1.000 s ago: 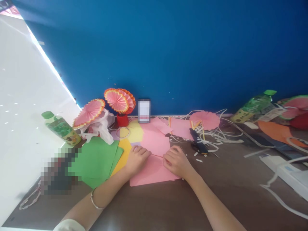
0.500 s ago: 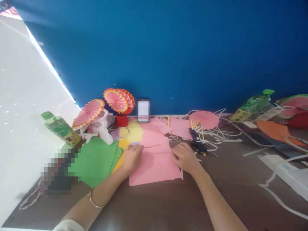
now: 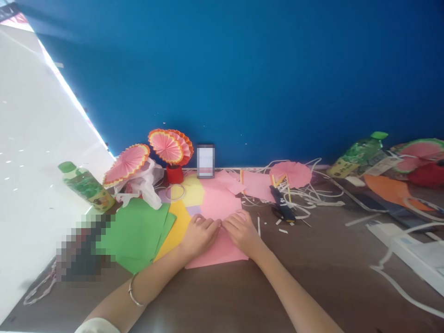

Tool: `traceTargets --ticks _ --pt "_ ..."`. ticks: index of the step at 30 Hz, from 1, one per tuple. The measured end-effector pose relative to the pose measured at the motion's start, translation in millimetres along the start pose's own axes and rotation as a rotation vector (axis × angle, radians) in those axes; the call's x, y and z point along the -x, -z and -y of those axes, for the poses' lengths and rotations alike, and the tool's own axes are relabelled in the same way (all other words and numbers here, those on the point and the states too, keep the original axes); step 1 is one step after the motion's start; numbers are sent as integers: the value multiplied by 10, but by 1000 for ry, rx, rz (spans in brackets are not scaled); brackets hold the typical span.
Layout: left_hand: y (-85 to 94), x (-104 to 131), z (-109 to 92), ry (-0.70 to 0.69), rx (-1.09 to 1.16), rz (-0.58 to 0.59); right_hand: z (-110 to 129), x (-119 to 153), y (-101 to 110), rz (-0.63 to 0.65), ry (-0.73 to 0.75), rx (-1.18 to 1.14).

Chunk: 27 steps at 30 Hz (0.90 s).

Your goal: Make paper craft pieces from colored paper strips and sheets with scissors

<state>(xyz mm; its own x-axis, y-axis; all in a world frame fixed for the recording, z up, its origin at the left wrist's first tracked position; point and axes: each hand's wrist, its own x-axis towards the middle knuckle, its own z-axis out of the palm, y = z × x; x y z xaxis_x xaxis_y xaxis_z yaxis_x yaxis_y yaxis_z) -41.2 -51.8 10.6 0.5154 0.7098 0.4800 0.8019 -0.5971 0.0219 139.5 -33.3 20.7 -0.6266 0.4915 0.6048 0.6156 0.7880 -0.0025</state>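
Over the pink paper sheets [image 3: 222, 253], my left hand [image 3: 201, 235] and my right hand [image 3: 242, 232] meet, fingertip to fingertip. Both are closed, with the fingers bent and the tips pressed together. Whatever lies between them is too small and too hidden to name. More pink paper [image 3: 217, 200] spreads out behind the hands. To the left of my left hand lie yellow-orange paper [image 3: 169, 240] and green paper sheets [image 3: 135, 231].
Pleated paper flowers [image 3: 166, 145] rise from a red pot [image 3: 175, 174] by the blue wall. A phone [image 3: 206, 162] leans there. Left stands a tilted bottle [image 3: 85, 185]; right are a dark-handled tool [image 3: 284, 208], white cords [image 3: 322, 203], paper scraps [image 3: 283, 231] and a power strip [image 3: 398, 245].
My right hand has moved left from the paper's right edge to meet my left hand. My left hand shifted slightly right and down. The thin orange strip at its fingers no longer shows.
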Motion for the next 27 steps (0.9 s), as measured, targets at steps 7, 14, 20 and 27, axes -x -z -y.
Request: traceTargets --ticks 7,14,20,27 --pt "56 -14 7 -128 -72 56 -22 14 48 -6 11 -20" --pt "45 -11 11 -69 7 43 7 -9 99 -52 -2 -56" --pt "55 -11 28 -27 -6 49 -52 20 141 -107 -27 -30" --pt "123 -21 37 4 -8 55 -139 50 187 -189 -91 9"
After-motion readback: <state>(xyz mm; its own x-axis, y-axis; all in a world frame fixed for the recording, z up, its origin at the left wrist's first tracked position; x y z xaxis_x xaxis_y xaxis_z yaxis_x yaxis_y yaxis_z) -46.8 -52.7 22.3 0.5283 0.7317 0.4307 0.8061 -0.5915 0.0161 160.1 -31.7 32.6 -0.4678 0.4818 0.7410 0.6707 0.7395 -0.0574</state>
